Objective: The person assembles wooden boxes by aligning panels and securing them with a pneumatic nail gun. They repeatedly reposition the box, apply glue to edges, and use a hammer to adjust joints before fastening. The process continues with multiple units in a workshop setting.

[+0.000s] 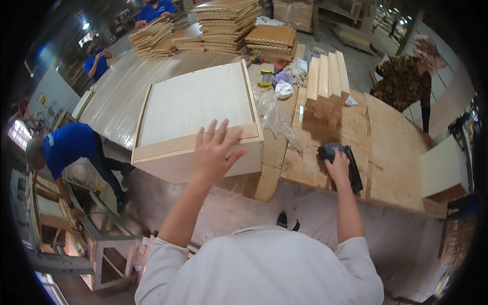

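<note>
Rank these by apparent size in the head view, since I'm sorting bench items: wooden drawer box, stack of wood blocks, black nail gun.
1. wooden drawer box
2. stack of wood blocks
3. black nail gun, partly covered by the right hand

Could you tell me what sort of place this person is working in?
Most likely a woodworking or furniture workshop. The left hand rests on a shallow wooden box frame, the right hand grips a black power tool on a plywood bench, and stacks of cut boards lie beyond.

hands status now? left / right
Left hand: open, fingers spread on the wooden box.
Right hand: closed on the black power tool.
</note>
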Demonstrator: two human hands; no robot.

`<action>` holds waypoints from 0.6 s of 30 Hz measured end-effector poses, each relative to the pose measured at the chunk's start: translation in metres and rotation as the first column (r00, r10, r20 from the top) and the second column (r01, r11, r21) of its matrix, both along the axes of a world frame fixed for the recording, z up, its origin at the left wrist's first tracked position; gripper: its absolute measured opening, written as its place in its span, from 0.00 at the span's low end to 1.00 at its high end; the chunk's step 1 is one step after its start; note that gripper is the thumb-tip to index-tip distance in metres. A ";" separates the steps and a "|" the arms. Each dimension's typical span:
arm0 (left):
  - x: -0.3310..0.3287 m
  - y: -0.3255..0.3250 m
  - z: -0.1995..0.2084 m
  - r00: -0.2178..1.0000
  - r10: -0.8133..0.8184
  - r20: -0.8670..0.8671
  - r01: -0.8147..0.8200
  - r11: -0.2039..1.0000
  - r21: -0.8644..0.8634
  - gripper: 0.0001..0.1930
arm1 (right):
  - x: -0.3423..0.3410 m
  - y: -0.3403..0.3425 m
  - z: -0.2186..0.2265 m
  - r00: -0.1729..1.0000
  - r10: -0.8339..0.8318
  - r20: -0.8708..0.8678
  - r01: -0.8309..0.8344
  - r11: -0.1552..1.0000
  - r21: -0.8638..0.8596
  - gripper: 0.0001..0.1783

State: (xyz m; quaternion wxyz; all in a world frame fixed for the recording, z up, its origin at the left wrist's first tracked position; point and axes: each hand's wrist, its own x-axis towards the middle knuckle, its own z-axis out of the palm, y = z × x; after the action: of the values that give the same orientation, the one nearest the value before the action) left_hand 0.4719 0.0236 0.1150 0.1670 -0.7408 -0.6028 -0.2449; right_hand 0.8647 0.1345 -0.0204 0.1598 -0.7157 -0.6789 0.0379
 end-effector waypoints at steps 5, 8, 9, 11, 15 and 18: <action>0.009 0.007 -0.015 0.999 0.018 0.036 -0.022 0.991 0.133 0.17 | 0.022 0.004 -0.008 0.990 -0.120 0.077 0.142 0.881 -0.451 0.49; 0.015 0.009 -0.012 1.000 -0.004 0.022 0.002 0.995 0.097 0.17 | 0.023 0.001 -0.008 0.995 -0.098 0.020 0.095 0.867 -0.488 0.51; 0.014 0.010 -0.013 1.000 0.015 0.012 -0.017 0.995 0.099 0.17 | 0.023 0.001 -0.005 0.995 -0.098 0.024 0.097 0.867 -0.489 0.51; 0.006 0.007 -0.020 1.000 0.013 0.000 -0.013 0.995 0.103 0.19 | 0.023 0.002 -0.011 0.998 -0.037 -0.040 0.015 0.893 -0.450 0.53; 0.009 0.018 -0.018 0.996 0.034 -0.078 -0.025 0.994 0.108 0.17 | 0.048 0.014 -0.024 0.992 -0.002 -0.125 -0.038 0.947 -0.319 0.50; 0.006 0.017 -0.022 0.993 0.056 -0.101 -0.044 0.992 0.114 0.18 | 0.065 0.035 0.031 0.888 0.063 -0.456 -0.248 0.900 -0.358 0.39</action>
State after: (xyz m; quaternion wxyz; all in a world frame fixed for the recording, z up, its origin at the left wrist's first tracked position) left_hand 0.4775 0.0403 0.0932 0.2455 -0.7266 -0.5971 -0.2351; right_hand 0.9298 0.1696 0.0109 0.1507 -0.6482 -0.6596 0.3495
